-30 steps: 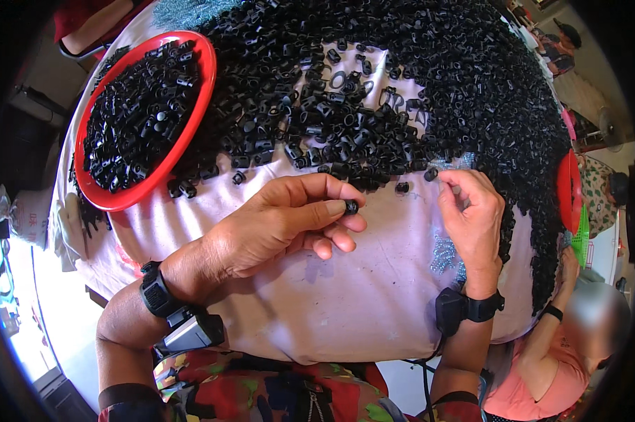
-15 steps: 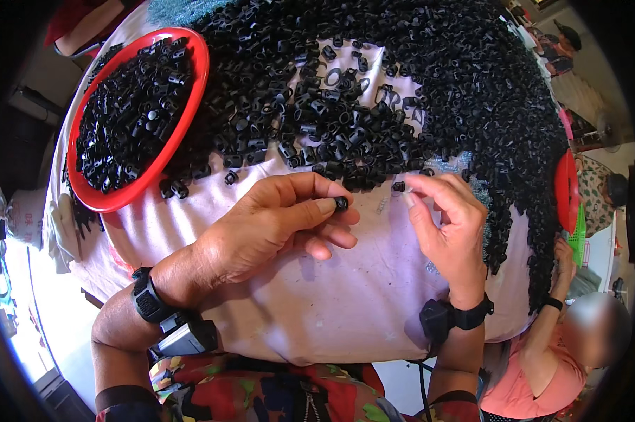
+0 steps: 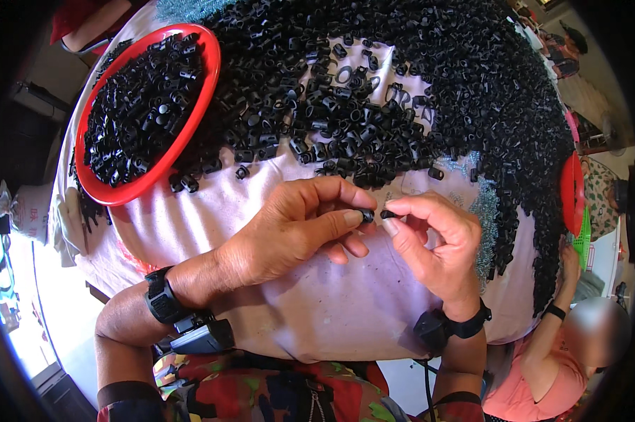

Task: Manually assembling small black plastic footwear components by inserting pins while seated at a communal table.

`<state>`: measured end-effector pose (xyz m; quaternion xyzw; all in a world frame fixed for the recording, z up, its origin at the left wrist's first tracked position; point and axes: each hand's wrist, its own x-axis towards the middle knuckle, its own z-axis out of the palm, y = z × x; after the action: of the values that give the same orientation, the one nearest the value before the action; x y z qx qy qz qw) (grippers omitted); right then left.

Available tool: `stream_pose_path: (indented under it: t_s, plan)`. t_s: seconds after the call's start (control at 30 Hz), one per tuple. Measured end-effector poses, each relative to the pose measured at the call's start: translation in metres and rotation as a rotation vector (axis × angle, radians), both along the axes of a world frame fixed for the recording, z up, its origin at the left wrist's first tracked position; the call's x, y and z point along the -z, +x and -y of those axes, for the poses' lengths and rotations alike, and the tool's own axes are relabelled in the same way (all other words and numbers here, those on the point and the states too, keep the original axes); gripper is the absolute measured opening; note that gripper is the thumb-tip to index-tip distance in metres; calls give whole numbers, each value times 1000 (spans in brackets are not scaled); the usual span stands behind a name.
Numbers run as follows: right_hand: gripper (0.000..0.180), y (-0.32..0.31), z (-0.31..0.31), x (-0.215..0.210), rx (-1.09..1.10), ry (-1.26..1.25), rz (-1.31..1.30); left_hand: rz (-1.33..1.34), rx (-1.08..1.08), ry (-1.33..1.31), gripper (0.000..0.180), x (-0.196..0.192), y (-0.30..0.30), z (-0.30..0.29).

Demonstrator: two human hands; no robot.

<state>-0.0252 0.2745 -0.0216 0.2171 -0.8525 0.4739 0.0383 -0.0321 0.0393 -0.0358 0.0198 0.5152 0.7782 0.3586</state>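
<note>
Over the pale cloth, my left hand [image 3: 296, 228] pinches a small black plastic cord-lock part [image 3: 366, 215] between thumb and forefinger, the other fingers loosely curled. Just to its right, a second, smaller black plastic piece [image 3: 387, 214] sits in the fingertips of my right hand [image 3: 440, 239]. The two pieces face each other with a narrow gap between them. Beyond both hands spreads a large heap of similar black parts [image 3: 360, 133], some tube-shaped, some ring-like.
A red basin [image 3: 215, 70] full of black parts stands at the left. Fine silvery-blue coils, perhaps springs [image 3: 485, 211], lie right of my right hand, with more [image 3: 191, 10] at the far edge. A co-worker [image 3: 535, 366] in pink sits at the right, beside a red container [image 3: 571, 193].
My right hand has come left and slightly down, bringing its small piece close to the part in my left hand. My left hand has shifted slightly right and down in the picture.
</note>
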Motion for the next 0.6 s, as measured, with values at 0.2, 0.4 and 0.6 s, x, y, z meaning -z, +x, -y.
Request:
stream_pose_path:
  t_s: [0.2,0.4,0.6]
  plan:
    - [23,0,4,1,-37,23,-59,-42,6,-5,27,3,0,0]
    - [24,0,8,2,-50,70,-156,-61,-7,1,26,6,1,-3]
    - [22,6,9,-4,-13,71,-47,-101,-37,-56,22,3,6,-5]
